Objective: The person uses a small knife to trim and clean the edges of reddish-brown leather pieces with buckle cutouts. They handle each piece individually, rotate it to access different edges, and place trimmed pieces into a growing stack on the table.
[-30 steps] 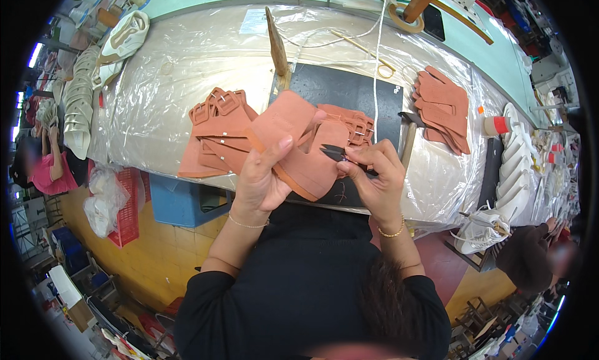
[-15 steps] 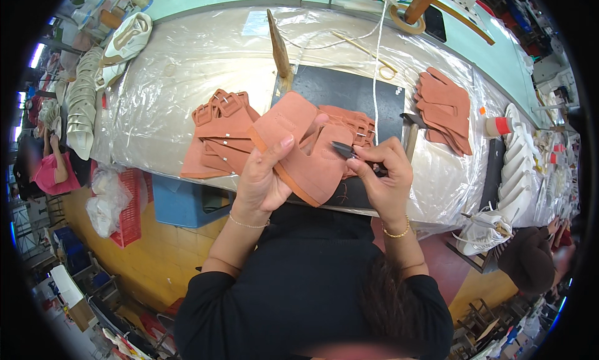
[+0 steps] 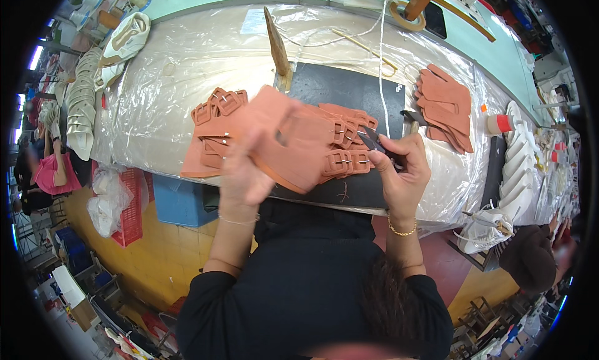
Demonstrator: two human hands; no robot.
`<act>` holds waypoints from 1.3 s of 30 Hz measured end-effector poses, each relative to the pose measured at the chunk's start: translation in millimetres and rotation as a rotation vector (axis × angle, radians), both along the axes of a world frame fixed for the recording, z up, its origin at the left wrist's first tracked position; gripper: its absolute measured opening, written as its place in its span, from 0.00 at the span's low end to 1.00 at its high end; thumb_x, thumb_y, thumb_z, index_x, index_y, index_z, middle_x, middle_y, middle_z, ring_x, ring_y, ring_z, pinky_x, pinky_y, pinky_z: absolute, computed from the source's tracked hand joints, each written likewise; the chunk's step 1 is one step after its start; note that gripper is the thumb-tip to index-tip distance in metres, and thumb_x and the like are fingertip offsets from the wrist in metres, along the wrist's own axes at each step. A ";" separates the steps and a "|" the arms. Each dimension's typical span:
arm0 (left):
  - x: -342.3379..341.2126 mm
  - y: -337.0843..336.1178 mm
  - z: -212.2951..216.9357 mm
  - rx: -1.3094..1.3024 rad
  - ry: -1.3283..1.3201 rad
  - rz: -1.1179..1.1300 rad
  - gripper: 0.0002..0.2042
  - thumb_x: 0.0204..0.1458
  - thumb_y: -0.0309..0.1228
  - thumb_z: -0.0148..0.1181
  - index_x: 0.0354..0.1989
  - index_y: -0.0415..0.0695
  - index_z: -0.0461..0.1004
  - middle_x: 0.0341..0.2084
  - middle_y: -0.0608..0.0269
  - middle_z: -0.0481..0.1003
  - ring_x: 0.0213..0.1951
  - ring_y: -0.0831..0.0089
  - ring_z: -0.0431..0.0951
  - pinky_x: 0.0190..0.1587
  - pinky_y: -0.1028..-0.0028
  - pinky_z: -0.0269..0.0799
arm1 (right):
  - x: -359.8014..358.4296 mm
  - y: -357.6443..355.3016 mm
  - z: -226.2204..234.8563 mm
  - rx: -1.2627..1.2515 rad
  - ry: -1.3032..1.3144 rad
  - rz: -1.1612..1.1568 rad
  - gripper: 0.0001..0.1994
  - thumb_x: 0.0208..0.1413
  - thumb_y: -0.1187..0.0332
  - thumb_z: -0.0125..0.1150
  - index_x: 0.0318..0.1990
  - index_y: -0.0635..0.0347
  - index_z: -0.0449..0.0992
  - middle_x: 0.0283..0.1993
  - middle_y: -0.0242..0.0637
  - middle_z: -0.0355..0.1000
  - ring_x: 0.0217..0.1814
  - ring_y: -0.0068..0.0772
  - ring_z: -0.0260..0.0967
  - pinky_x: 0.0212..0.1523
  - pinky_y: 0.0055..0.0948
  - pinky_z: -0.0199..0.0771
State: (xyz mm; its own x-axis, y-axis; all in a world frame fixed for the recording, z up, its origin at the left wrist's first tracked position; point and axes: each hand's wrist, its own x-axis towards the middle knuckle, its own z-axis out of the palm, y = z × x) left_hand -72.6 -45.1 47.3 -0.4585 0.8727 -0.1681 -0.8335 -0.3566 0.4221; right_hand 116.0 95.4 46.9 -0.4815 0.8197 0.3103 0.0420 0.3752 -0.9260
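Note:
My left hand (image 3: pixel 243 166), blurred by motion, grips a terracotta suede shoe-upper piece (image 3: pixel 290 163) with a slot cut in it. In my right hand (image 3: pixel 405 173) is a pair of small black thread snips (image 3: pixel 372 140), their blades pointing left and away from the piece. Under and beside the snips lie several buckled suede straps (image 3: pixel 340 162) on a black board (image 3: pixel 359 194). A pile of similar buckled pieces (image 3: pixel 203 145) is partly hidden behind my left hand. More slotted suede pieces (image 3: pixel 446 107) are stacked at the right.
A pointed wooden post (image 3: pixel 277 48) rises behind the board, and a white cord (image 3: pixel 383 79) hangs beside it. White shoe parts (image 3: pixel 515 166) line the right side. A tape roll (image 3: pixel 409 17) stands at the back. Below left are a blue bin (image 3: pixel 181 201) and a red basket (image 3: pixel 130 210).
My left hand has moved left with the suede piece, away from the snips. My right hand has drawn slightly right, uncovering the buckled straps.

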 end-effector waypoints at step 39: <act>-2.4 42.2 -106.7 -0.576 1.416 0.092 0.03 0.51 0.22 0.59 0.32 0.36 0.76 0.36 0.57 0.73 0.29 0.65 0.75 0.33 0.70 0.71 | -44.1 -1.8 -56.0 0.456 -0.607 0.108 0.07 0.46 0.69 0.68 0.30 0.59 0.75 0.31 0.34 0.67 0.26 0.38 0.72 0.26 0.34 0.70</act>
